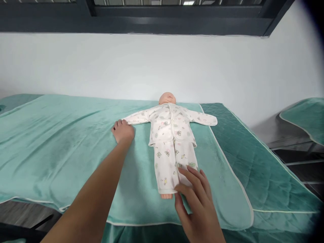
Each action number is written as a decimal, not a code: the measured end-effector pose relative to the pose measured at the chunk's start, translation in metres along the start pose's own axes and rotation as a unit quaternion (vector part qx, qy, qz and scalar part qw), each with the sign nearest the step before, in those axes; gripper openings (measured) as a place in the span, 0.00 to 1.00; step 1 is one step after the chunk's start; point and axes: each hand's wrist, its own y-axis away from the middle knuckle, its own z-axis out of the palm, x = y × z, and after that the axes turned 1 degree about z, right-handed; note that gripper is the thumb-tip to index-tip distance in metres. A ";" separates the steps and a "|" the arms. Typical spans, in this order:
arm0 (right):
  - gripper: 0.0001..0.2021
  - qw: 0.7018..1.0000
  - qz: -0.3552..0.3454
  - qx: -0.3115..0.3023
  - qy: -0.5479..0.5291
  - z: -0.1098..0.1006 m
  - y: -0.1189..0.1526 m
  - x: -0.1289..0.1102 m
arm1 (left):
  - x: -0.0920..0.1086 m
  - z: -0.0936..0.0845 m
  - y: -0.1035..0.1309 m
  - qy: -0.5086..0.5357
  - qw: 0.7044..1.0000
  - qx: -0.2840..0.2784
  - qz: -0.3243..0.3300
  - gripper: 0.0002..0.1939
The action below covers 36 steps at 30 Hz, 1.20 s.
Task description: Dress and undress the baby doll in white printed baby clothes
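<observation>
A baby doll (167, 98) lies on its back on a green blanket, with its head toward the wall. It wears a white printed jacket (164, 126) with both sleeves spread sideways, and matching trousers (164, 162). The toes of one foot (166, 196) show below a trouser hem. My left hand (123, 131) is closed at the cuff of the sleeve on the left, its fingers bent over the cloth. Over the lower trouser leg on the right hovers my right hand (196, 199), fingers apart, with thumb and index tips close beside the hem. That leg's end is hidden behind it.
The light green blanket (63, 141) covers a bed, over a darker quilted cover (265, 172) on the right. A white wall (121, 67) stands behind, below a dark frame (164, 23). At the far right, another green-covered piece (307, 116) stands beside metal bars.
</observation>
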 end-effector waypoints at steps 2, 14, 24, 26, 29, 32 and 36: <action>0.11 1.000 -0.007 0.019 -0.018 -0.003 0.000 0.000 | 0.000 -0.001 0.000 -0.001 1.000 -0.003 -0.001 0.20; 0.12 1.000 -0.011 0.013 -0.012 -0.005 0.007 0.004 | 0.000 -0.001 0.001 -0.004 1.000 0.004 -0.002 0.20; 0.16 1.000 -0.011 0.017 -0.009 0.000 0.018 0.012 | 0.000 -0.006 0.001 0.014 1.000 -0.017 -0.014 0.24; 0.17 1.000 -0.021 0.012 0.005 0.001 0.023 0.013 | -0.002 -0.007 0.002 0.015 1.000 -0.021 -0.018 0.26; 0.16 0.999 -0.030 0.007 0.014 -0.002 0.027 0.017 | -0.004 -0.010 0.005 0.017 0.999 -0.022 -0.030 0.27; 0.16 0.999 -0.043 0.007 0.017 -0.008 0.028 0.020 | -0.004 -0.012 0.007 0.027 0.998 0.000 -0.053 0.28; 0.17 0.998 -0.058 0.019 0.007 -0.020 0.030 0.023 | -0.007 -0.018 0.007 0.081 0.995 0.022 -0.055 0.29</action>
